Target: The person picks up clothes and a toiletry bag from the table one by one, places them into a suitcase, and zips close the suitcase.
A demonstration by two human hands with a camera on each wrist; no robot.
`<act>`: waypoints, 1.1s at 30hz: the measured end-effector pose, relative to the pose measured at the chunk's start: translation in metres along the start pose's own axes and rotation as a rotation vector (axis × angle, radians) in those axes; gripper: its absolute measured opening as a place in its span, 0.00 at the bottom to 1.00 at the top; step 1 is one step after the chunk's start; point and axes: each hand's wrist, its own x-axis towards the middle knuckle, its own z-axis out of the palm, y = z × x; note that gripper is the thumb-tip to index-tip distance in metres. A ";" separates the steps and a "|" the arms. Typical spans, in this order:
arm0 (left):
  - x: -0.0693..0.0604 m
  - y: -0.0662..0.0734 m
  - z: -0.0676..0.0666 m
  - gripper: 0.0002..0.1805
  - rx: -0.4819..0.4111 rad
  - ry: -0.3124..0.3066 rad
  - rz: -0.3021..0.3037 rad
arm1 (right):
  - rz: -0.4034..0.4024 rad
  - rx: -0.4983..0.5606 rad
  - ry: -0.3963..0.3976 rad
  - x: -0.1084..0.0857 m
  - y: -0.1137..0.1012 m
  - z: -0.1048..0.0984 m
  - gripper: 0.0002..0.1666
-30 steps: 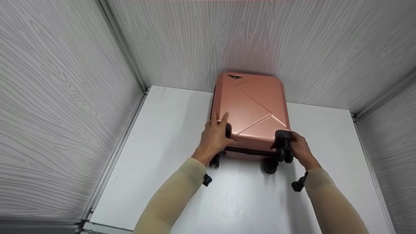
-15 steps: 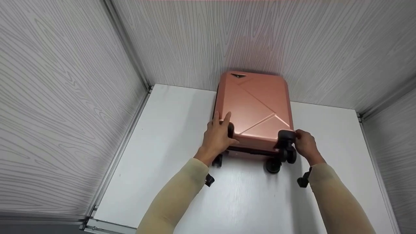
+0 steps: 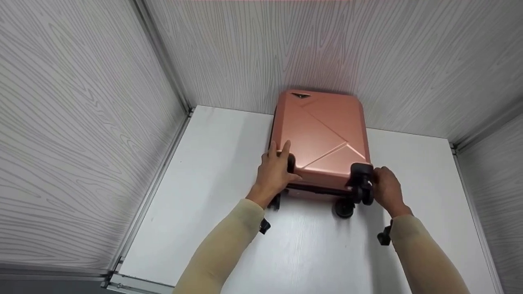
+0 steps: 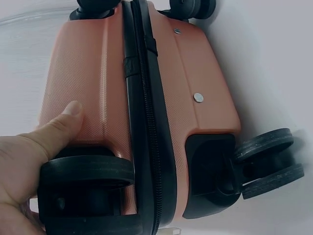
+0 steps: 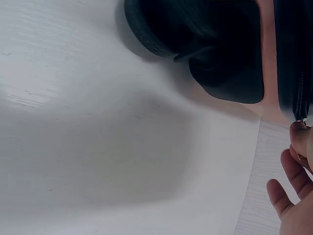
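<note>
A rose-pink hard-shell suitcase (image 3: 316, 130) lies on the white floor panel, its top end by the back wall and its wheeled end toward me. My left hand (image 3: 271, 173) spans its near left corner around a black wheel (image 4: 88, 171). The fingers there are straight and spread over the shell, and the thumb (image 4: 63, 125) presses the wheeled end. Beside the near right wheel (image 3: 361, 183), my right hand (image 3: 387, 188) pinches the end of the black zipper (image 5: 301, 90) between thumb and finger; the zipper pull is mostly hidden. The other fingers of that hand stand apart from the shell.
Pale wood-grain panels rise at the left (image 3: 81, 122), back (image 3: 229, 53) and right (image 3: 498, 175). Metal rails (image 3: 151, 220) run along the floor's sides. Two wheels on the suitcase's lower half (image 3: 344, 208) sit close to the floor.
My right hand has shifted slightly to the right and toward me, along the suitcase's right edge. The left hand keeps its place on the corner. The head view has shifted a little.
</note>
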 end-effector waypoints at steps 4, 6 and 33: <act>0.000 0.001 0.000 0.65 -0.015 0.003 -0.015 | -0.052 0.015 0.033 -0.010 0.001 0.001 0.06; 0.000 0.002 0.001 0.66 -0.024 0.004 -0.017 | -0.063 0.026 0.048 -0.017 0.000 0.001 0.06; -0.002 -0.001 0.009 0.66 -0.033 0.121 0.012 | 0.074 0.110 0.046 -0.067 -0.024 0.011 0.07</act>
